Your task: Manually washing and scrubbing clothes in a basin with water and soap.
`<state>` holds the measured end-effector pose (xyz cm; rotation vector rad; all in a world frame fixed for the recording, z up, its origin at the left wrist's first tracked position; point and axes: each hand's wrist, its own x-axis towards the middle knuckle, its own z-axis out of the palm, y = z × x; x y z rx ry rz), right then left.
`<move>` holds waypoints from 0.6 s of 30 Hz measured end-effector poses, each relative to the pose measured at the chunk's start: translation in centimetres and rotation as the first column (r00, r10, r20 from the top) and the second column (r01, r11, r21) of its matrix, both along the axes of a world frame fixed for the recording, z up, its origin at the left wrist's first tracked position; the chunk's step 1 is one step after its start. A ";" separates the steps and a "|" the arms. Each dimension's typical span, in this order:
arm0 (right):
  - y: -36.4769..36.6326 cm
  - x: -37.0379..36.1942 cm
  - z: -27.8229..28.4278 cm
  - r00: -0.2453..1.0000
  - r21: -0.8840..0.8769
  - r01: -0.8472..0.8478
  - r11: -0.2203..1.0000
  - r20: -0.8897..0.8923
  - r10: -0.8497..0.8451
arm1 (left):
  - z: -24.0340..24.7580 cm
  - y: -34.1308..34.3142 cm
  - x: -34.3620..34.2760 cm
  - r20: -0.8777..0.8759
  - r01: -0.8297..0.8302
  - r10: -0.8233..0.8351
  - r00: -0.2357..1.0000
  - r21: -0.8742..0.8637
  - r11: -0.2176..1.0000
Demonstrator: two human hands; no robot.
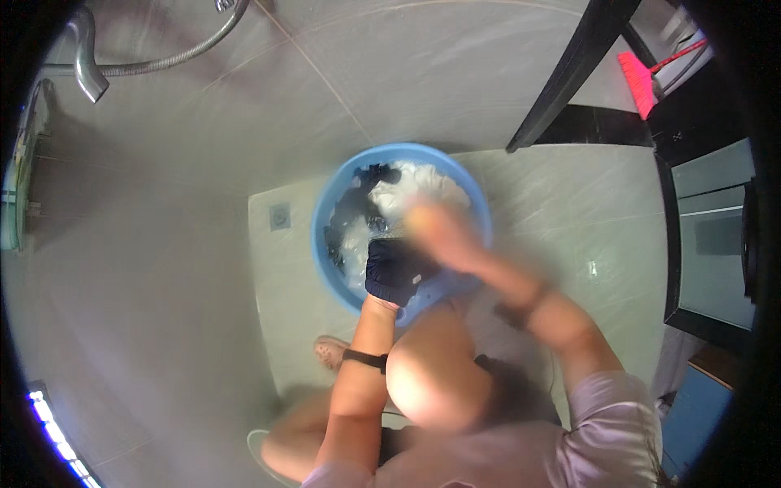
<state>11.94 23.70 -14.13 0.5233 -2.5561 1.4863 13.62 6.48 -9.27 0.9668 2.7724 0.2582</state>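
A round blue basin (322, 272) on the floor holds wet laundry in soapy water. A navy blue cloth garment (389, 272) covers my left hand (382, 303), so only the wrist shows and its fingers are hidden. To the right, over the basin, my right hand (443, 234) is smeared by motion. Whether it holds anything I cannot make out. Beyond both hands lie a white cloth (419, 185) at the far side and dark cloth (351, 209) toward the left, partly under water.
A floor drain (280, 216) lies left of the basin. Grey walls close in behind and at left, with a metal spout (89, 77) and a hose (183, 57). A black door frame (573, 77) and a pink broom (637, 85) stand at the far right.
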 end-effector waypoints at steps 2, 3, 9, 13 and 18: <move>-5.2 -1.8 3.4 0.991 0.103 -0.136 0.985 0.021 0.134 | -0.7 -0.7 -0.2 -0.299 -0.034 0.088 0.950 0.180 0.983; -7.0 -1.4 4.1 0.991 0.206 -0.128 0.970 0.065 0.117 | -1.2 -1.5 -0.5 -0.187 -0.096 0.157 0.970 0.298 0.950; -11.9 -1.1 3.8 0.912 0.211 -0.400 0.892 -0.006 0.410 | -7.1 -6.0 -1.0 0.532 -0.812 -0.614 0.583 0.350 -0.467; -9.2 -5.2 0.2 0.996 0.277 0.082 0.957 0.002 -0.086 | -5.4 -1.4 -2.9 0.665 -0.626 -0.180 0.725 0.744 0.233; -15.6 -1.0 4.8 0.897 0.012 -0.375 0.927 0.258 0.359 | -17.7 -11.5 -0.6 0.188 -0.673 -0.659 0.728 0.383 -0.633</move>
